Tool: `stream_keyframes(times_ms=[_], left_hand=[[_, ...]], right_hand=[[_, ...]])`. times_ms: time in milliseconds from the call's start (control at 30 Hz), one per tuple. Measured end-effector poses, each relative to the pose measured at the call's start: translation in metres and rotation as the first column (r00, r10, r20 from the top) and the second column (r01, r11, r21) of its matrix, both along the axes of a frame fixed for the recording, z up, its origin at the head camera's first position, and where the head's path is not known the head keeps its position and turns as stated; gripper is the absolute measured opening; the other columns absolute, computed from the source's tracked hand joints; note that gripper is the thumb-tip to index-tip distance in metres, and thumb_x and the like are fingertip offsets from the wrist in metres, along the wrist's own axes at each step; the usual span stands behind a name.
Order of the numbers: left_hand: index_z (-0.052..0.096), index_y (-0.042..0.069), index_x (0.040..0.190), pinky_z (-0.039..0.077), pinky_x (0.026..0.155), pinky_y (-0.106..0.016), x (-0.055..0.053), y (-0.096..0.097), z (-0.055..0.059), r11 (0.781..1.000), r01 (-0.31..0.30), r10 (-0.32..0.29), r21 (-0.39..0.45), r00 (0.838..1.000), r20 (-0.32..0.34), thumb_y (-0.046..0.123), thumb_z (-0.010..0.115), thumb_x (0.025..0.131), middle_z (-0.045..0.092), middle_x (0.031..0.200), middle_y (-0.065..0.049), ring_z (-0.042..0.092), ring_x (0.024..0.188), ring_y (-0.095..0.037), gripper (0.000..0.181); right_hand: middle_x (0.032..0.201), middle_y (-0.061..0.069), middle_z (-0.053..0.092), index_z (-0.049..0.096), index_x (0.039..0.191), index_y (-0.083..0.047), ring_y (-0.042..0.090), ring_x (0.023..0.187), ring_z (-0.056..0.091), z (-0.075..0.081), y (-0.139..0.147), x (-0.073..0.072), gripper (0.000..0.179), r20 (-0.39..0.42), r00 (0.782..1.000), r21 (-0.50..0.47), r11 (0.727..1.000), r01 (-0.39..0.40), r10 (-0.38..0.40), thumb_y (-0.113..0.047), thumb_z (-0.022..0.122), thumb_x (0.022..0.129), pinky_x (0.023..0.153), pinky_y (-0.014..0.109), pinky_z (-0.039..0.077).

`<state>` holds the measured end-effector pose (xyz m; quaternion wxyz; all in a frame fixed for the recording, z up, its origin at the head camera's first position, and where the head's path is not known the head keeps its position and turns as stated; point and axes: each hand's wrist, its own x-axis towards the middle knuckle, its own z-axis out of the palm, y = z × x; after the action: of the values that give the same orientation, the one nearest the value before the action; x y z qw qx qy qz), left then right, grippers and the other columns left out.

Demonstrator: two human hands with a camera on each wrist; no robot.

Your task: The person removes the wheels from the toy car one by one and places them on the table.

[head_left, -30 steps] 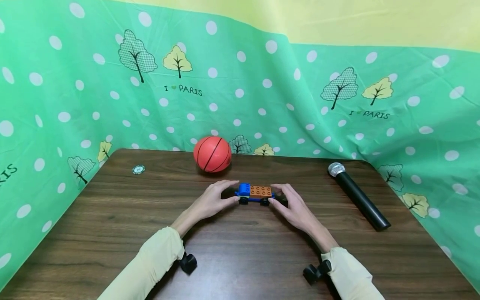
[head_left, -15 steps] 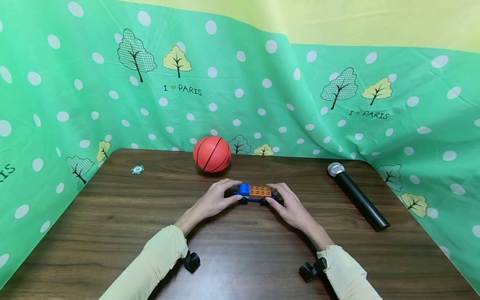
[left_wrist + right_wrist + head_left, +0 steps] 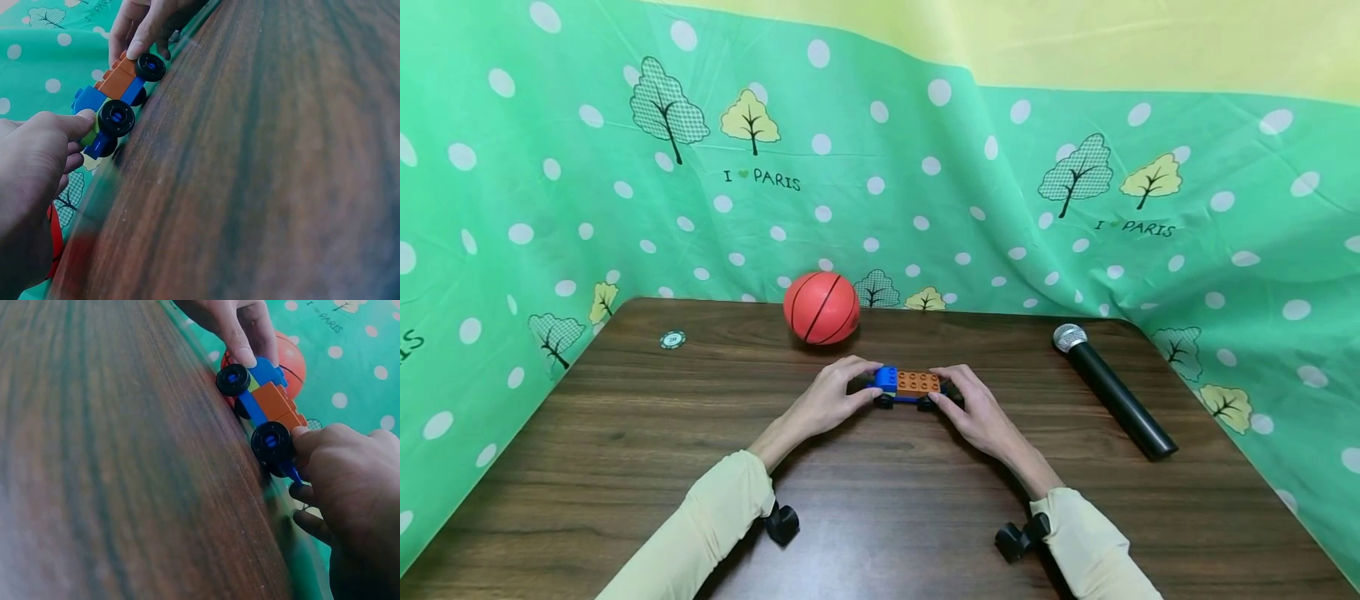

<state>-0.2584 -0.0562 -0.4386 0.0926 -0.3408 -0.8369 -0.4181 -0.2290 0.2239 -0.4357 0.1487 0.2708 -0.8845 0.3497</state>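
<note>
A toy truck (image 3: 913, 383) built from blocks, with a blue cab, an orange studded body and black wheels, is held near the middle of the table. My left hand (image 3: 831, 397) pinches the cab end between thumb and fingers; in the left wrist view its thumb lies on the truck's side by the front wheel (image 3: 117, 118). At the other end my right hand (image 3: 981, 412) pinches the orange block (image 3: 279, 406), the thumb above the rear wheel (image 3: 272, 441). The far-side fingers are partly hidden. Whether the wheels touch the table, I cannot tell.
Behind the truck, a red ball with black lines (image 3: 822, 307) stands near the table's back edge. A poker chip (image 3: 673, 340) lies at back left. To the right lies a black microphone (image 3: 1114, 392) with a silver head. A green dotted curtain (image 3: 895, 208) hangs behind the wooden table (image 3: 880, 517).
Both hands have closed in slightly on the truck's ends, the right one shifting left along the orange block. The truck stays about where it was. The whole head view drifts slightly left.
</note>
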Motion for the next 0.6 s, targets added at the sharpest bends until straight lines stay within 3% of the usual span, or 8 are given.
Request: stream_keyframes(times_ms=[300, 600], left_hand=[[0.067, 0.000, 0.133, 0.054, 0.095, -0.040, 0.002, -0.002, 0.001, 0.998, 0.007, -0.006, 0.064, 1.000, -0.027, 0.011, 0.077, 0.095, 0.068, 0.121, -0.009, 0.064, 0.113, -0.023, 0.040], [0.067, 0.001, 0.135, 0.054, 0.095, -0.046, 0.005, -0.006, 0.006, 0.987, 0.027, -0.013, 0.161, 0.996, -0.085, 0.009, 0.077, 0.095, 0.066, 0.120, -0.010, 0.063, 0.111, -0.028, 0.042]], right_hand=[[0.124, 0.011, 0.062, 0.064, 0.132, -0.001, 0.023, 0.109, 0.060, 0.002, -0.002, 0.001, 0.035, -0.045, 0.999, -0.029, 0.999, -0.016, 0.015, -0.007, 0.071, 0.098, 0.091, 0.048, 0.051], [0.122, 0.008, 0.062, 0.065, 0.132, -0.003, 0.019, 0.098, 0.061, 0.010, -0.007, 0.004, 0.035, -0.086, 0.996, -0.098, 0.995, -0.015, 0.006, -0.004, 0.072, 0.097, 0.079, 0.044, 0.053]])
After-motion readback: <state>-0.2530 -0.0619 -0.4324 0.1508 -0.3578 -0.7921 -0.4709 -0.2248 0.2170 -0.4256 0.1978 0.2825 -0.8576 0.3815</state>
